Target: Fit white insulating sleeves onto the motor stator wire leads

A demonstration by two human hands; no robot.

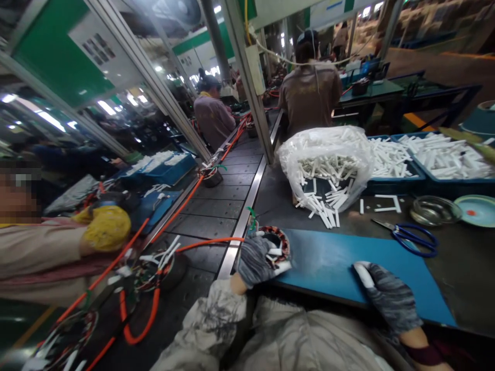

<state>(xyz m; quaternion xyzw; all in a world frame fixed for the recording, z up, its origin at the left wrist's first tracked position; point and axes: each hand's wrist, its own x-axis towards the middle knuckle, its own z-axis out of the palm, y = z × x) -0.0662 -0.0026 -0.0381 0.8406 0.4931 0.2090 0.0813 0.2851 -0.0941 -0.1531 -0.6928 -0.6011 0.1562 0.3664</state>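
Smooth blue mat point(328, 257) lies flat; knit-gloved left hand point(253, 260) grips a round, copper-wound ring point(285, 243); right hand point(392, 293): grip unclear.

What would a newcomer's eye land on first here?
Probably the clear bag spilling white strips onto the worktable, beyond the blue mat. Next, the orange tube at left, running over the dark conveyor toward the wound ring at the gloved left hand. Blue-handled scissors lie at the mat's far right corner.
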